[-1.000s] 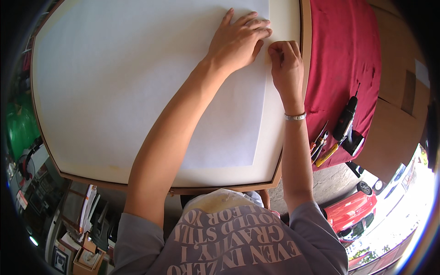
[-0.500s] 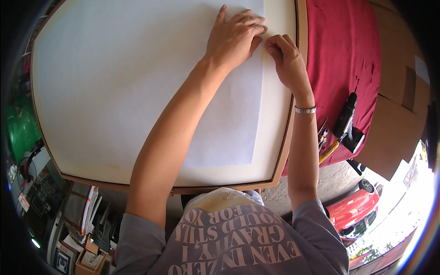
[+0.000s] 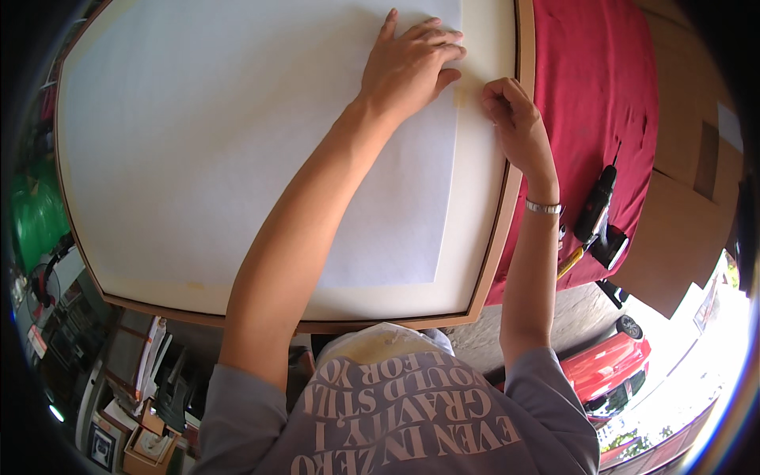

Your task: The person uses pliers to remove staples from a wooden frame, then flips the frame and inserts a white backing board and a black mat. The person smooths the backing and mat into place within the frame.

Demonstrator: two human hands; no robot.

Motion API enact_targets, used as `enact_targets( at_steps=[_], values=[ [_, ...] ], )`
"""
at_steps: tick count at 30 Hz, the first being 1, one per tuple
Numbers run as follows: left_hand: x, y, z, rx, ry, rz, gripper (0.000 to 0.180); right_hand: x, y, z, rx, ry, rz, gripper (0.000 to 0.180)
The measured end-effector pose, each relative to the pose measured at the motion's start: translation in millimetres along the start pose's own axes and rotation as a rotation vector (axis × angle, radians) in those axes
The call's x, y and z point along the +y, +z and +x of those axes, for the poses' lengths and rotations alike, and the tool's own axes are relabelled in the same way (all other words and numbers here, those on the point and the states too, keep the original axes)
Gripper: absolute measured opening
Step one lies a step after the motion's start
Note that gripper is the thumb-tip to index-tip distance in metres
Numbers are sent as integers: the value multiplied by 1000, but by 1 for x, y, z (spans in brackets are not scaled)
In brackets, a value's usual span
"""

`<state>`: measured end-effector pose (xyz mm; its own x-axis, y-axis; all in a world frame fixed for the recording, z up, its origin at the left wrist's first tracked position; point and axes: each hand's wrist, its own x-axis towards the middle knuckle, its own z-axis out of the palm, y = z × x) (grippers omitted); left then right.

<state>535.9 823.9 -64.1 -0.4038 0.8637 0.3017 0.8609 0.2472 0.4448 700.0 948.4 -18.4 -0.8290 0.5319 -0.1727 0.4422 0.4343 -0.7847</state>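
A large white sheet of paper (image 3: 237, 158) lies over a cream backing board (image 3: 475, 198) inside a wooden frame (image 3: 500, 237). My left hand (image 3: 408, 63) rests flat on the sheet near its right edge, fingers spread and open. To its right, my right hand (image 3: 518, 119) is closed, thumb and fingers pressed together over the frame's right side. Whatever its fingertips may pinch is too small to make out. Between the hands, a yellowish patch like tape (image 3: 461, 96) crosses the sheet's edge.
Right of the frame, a red cloth (image 3: 594, 79) carries a cordless drill (image 3: 599, 202) and a yellow-handled tool (image 3: 571, 260). Brown cardboard (image 3: 681, 229) lies beyond it. Stacked frames and boxes (image 3: 146, 435) stand at lower left, near a green plastic bag (image 3: 36, 222). A red car (image 3: 606, 368) shows at lower right.
My right hand has moved right and toward me, away from the sheet's edge, still closed. The left hand stays spread on the paper.
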Motion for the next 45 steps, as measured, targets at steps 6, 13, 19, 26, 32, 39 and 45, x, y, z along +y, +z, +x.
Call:
enact_targets(
  at_steps=[6,13,19,26,32,39,45],
  values=[
    [0,-1,1,3,4,5,23,0,19,-1,118,-188,-129,4],
    [2,-4,1,-1,18,26,24,11,30,-9,279,-375,-238,3],
    [2,-4,1,1,16,22,24,7,23,-25,246,-399,-348,5],
    [1,-4,0,-24,9,19,25,4,12,-41,157,-392,-327,8],
    [0,-8,2,-61,44,25,24,4,0,-57,65,-165,-146,7],
    [-16,-49,20,132,199,-136,32,-16,-1,-90,237,-262,-56,6],
    [27,-125,-105,-182,-229,-830,36,-66,40,-139,77,-270,101,21]
  ],
)
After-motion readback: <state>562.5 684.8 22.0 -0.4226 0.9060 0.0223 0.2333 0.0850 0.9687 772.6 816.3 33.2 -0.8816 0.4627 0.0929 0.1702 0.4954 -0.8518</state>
